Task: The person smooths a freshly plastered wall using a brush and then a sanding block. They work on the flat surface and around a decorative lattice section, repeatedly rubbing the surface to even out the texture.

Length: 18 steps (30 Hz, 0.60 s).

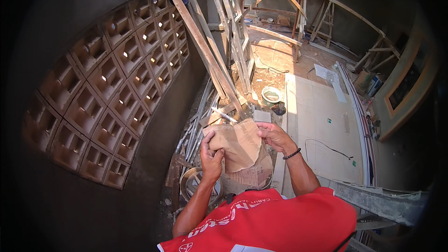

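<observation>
Between my two hands is a creased sheet of brown paper point(240, 147) with torn edges, held open in front of my chest. My left hand point(212, 155) grips its left edge, thumb on the near face. At the upper right corner my right hand point(274, 136) pinches the paper between thumb and fingers; a dark beaded bracelet circles that wrist. Below the sheet, a larger piece of brown paper or cardboard point(254, 171) shows in part, and I cannot tell whether it is joined to the sheet. A round basin point(192, 177) with things in it sits beside my left forearm.
A wall of pierced blocks point(105, 79) rises on the left. Wooden planks point(205, 42) and a ladder-like frame point(240, 42) lean ahead. A white bucket point(271, 94) stands on the littered floor. Pale boards point(322, 126) and long metal strips point(366, 140) lie right; wooden trestles point(326, 23) stand farther back.
</observation>
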Each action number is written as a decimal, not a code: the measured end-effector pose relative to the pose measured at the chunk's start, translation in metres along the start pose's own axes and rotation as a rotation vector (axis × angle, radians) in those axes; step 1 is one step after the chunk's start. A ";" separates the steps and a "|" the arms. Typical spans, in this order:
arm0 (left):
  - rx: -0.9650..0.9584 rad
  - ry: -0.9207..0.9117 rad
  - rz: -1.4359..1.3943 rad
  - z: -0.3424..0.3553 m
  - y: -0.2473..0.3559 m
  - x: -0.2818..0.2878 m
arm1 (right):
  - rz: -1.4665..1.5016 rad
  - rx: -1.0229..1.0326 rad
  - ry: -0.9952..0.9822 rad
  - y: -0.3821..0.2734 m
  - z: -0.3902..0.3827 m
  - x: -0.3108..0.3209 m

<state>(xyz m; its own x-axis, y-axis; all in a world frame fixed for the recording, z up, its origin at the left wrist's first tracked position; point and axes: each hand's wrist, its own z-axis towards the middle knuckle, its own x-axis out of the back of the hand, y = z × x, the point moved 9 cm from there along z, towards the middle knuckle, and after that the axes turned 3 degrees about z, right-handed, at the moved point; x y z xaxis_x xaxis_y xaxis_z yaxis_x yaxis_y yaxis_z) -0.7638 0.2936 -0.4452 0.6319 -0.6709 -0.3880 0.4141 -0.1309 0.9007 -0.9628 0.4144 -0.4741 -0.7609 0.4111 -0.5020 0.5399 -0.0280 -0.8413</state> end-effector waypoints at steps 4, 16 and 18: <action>-0.047 0.042 0.037 -0.002 0.017 0.003 | 0.089 0.076 -0.019 -0.005 -0.001 -0.009; -0.006 0.140 0.143 -0.002 -0.014 0.033 | 0.030 0.370 0.027 -0.041 -0.009 -0.015; -0.012 0.187 0.257 -0.004 -0.002 0.037 | -0.130 0.383 -0.002 -0.050 -0.010 -0.024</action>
<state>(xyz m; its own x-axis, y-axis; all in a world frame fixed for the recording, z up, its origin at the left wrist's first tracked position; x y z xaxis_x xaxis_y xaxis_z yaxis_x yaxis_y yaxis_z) -0.7388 0.2715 -0.4623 0.8259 -0.5350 -0.1781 0.2323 0.0350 0.9720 -0.9679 0.4155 -0.4177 -0.8151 0.4319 -0.3862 0.2658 -0.3136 -0.9116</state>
